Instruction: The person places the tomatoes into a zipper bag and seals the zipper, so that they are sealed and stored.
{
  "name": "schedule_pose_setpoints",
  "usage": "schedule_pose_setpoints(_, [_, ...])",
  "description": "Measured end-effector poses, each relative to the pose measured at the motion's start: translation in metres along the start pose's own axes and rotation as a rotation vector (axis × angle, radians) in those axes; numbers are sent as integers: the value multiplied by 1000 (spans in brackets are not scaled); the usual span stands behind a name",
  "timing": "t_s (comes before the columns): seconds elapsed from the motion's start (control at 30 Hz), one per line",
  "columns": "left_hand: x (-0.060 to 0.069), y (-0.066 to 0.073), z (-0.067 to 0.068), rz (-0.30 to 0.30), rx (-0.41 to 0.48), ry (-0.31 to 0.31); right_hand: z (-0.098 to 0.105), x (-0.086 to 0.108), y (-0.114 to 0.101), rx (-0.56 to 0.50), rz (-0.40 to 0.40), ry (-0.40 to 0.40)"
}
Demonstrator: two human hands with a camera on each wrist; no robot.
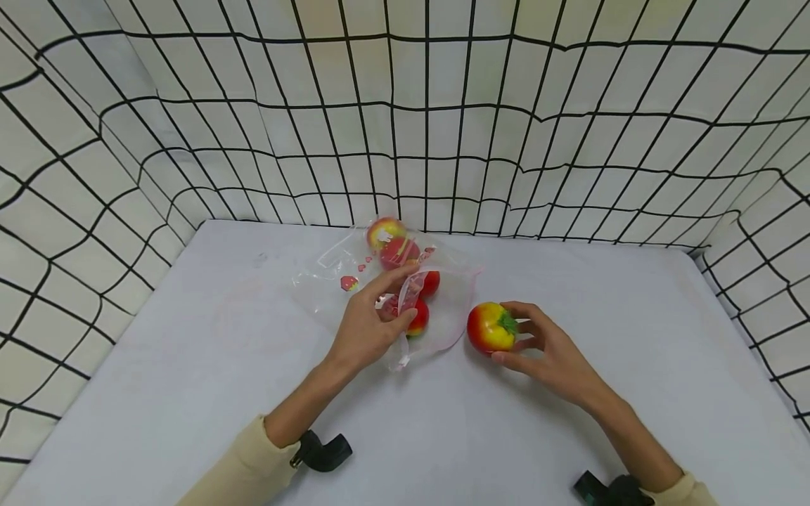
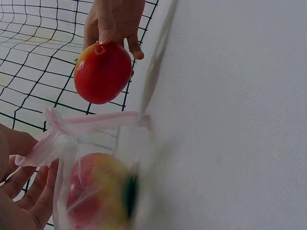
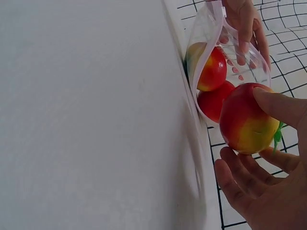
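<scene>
My right hand (image 1: 557,355) pinches a red and yellow fruit with a green leafy top (image 1: 490,327), just right of a clear plastic bag's pink-edged mouth (image 1: 452,337). The bag's rim is pinched by my left hand (image 1: 367,323), with its mouth spread toward the fruit. Inside lie several red and yellow fruits, partly covered by the left hand. In the right wrist view the held fruit (image 3: 247,120) is close in front of the bag opening, fingers around it. The left wrist view shows the held fruit (image 2: 102,73) beyond the pink rim (image 2: 100,120) and another fruit (image 2: 98,189) inside.
A white tabletop (image 1: 443,436) lies under everything. Black wire grid panels (image 1: 427,109) stand along its back and both sides, with white sheeting behind them. The bag's far end lies near the back edge. Dark devices (image 1: 325,452) are strapped at both wrists.
</scene>
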State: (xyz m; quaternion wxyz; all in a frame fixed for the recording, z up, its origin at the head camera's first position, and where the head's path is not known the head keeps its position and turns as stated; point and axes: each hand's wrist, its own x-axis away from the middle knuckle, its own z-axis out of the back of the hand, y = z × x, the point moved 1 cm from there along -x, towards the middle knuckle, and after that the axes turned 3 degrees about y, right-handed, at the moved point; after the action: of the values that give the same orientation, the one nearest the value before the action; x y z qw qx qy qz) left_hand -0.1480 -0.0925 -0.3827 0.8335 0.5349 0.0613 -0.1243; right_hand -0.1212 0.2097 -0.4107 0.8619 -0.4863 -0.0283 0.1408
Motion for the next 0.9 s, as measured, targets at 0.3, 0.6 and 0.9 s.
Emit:
schedule_pose_setpoints(0.3, [0, 1, -1, 7, 1, -2, -9, -5, -6, 17, -3, 22])
schedule_pose_setpoints(0.6, [0, 1, -1, 19, 10, -4, -18, -10, -10, 34, 0, 17])
schedule_pose_setpoints(0.9, [0, 1, 0, 5, 1, -1, -24, -14, -13, 44, -7, 13])
